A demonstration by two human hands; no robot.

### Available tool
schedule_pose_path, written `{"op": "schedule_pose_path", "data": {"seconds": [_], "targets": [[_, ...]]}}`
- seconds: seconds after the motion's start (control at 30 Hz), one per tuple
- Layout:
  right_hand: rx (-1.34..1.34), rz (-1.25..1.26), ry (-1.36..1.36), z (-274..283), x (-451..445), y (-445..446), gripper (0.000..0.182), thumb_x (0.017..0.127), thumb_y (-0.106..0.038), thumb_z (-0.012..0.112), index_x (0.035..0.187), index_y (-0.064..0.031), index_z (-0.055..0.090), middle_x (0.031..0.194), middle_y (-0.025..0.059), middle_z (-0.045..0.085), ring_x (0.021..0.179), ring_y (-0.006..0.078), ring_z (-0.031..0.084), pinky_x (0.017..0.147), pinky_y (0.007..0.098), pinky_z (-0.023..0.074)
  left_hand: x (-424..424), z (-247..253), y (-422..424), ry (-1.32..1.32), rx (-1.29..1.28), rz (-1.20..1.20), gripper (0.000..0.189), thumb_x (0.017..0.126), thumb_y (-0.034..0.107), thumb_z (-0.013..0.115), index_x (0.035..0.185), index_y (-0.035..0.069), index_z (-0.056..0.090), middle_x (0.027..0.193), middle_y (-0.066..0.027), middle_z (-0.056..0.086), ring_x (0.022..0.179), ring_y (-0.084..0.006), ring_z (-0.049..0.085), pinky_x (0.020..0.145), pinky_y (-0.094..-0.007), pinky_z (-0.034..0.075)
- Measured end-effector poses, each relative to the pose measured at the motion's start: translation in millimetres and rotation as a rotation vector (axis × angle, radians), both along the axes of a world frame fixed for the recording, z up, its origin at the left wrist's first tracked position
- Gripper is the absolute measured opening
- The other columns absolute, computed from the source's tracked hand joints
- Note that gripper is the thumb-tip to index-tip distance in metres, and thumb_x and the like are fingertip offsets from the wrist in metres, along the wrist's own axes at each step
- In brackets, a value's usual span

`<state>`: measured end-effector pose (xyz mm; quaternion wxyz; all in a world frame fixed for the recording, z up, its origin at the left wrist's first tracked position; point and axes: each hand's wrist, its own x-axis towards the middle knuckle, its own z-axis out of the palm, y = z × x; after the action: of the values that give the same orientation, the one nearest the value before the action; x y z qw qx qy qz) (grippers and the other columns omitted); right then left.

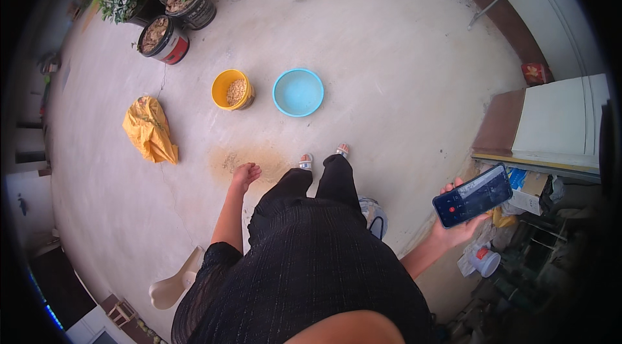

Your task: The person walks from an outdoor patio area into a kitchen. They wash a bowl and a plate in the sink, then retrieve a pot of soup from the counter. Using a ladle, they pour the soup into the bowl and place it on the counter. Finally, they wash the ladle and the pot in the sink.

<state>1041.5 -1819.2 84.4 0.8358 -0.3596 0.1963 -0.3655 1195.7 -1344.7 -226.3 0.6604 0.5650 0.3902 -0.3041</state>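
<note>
My right hand (pixel 457 222) holds a smartphone (pixel 472 196) with its lit screen facing up, out to the right of my body. My left hand (pixel 247 176) hangs at my left side with bent fingers and nothing seen in it. Beyond my feet, a light blue plastic basin (pixel 298 93) stands on the concrete floor; nothing shows inside it. Left of the basin, not touching it, is a yellow bucket (pixel 219 88) partly filled with small tan pieces that look like peanuts in the shell. A crumpled yellow woven sack (pixel 149 130) lies farther left.
Potted plants in black buckets (pixel 194 11) stand at the upper left. A beige plastic stool or chair (pixel 170 290) is at the lower left. Behind my right leg is a round container (pixel 376 215). Boxes (pixel 528 191) and a white tub (pixel 486 262) crowd the right side, below a wall (pixel 559 115).
</note>
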Motion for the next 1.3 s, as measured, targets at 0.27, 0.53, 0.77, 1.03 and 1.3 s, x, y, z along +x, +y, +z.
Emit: {"op": "schedule_pose_path", "data": {"seconds": [0.27, 0.53, 0.77, 1.03, 1.3], "targets": [[0.023, 0.083, -0.071, -10.3, 108.7, -119.9, 0.078, 0.089, -0.065, 0.027, 0.138, -0.0046, 0.031, 0.120, 0.0300, 0.051, 0.096, 0.0417, 0.057, 0.086, 0.0499, 0.0441, 5.1, -34.6, -42.7, 0.186, 0.054, 0.218, 0.034, 0.092, 0.015, 0.041, 0.118, -0.007, 0.045, 0.104, -0.0187, 0.061, 0.089, -0.0290, 0.063, 0.074, -0.0363, 0.055], [0.100, 0.238, -0.048, -3.1, 210.5, -205.6, 0.074, 0.089, -0.064, 0.029, 0.137, -0.0083, 0.035, 0.120, 0.0289, 0.051, 0.095, 0.0411, 0.057, 0.083, 0.0499, 0.0440, -24.7, -63.0, -107.8, 0.192, 0.052, 0.224, 0.029, 0.088, 0.014, 0.051, 0.109, -0.004, 0.057, 0.084, -0.0121, 0.065, 0.075, -0.0215, 0.062, 0.064, -0.0294, 0.050], [0.065, 0.354, -0.039, -2.5, 276.6, -228.7, 0.075, 0.089, -0.064, 0.029, 0.136, -0.0055, 0.034, 0.117, 0.0293, 0.053, 0.092, 0.0417, 0.058, 0.082, 0.0491, 0.0447, -42.1, 1.4, -175.2, 0.165, 0.276, 0.240, 0.016, 0.079, 0.015, 0.062, 0.077, 0.000, 0.067, 0.071, -0.0052, 0.061, 0.059, -0.0144, 0.052, 0.058, -0.0285, 0.043], [-0.027, 0.584, 0.024, -15.8, 318.9, -222.2, 0.075, 0.090, -0.062, 0.027, 0.138, -0.0039, 0.031, 0.125, 0.0296, 0.047, 0.104, 0.0399, 0.054, 0.090, 0.0477, 0.0445, -90.0, -29.4, -166.5, 0.282, 0.058, 0.610, 0.029, 0.092, 0.012, 0.042, 0.113, -0.007, 0.049, 0.097, -0.0170, 0.063, 0.075, -0.0236, 0.063, 0.059, -0.0272, 0.051], [-0.081, 0.771, -0.031, 1.1, 371.0, -166.2, 0.073, 0.092, -0.058, 0.026, 0.139, -0.0028, 0.029, 0.128, 0.0304, 0.044, 0.107, 0.0404, 0.053, 0.091, 0.0482, 0.0442, -96.4, -9.9, -190.9, 0.236, -0.054, 0.822, 0.030, 0.092, 0.015, 0.043, 0.114, -0.005, 0.048, 0.103, -0.0184, 0.061, 0.090, -0.0298, 0.064, 0.075, -0.0367, 0.056]]}}
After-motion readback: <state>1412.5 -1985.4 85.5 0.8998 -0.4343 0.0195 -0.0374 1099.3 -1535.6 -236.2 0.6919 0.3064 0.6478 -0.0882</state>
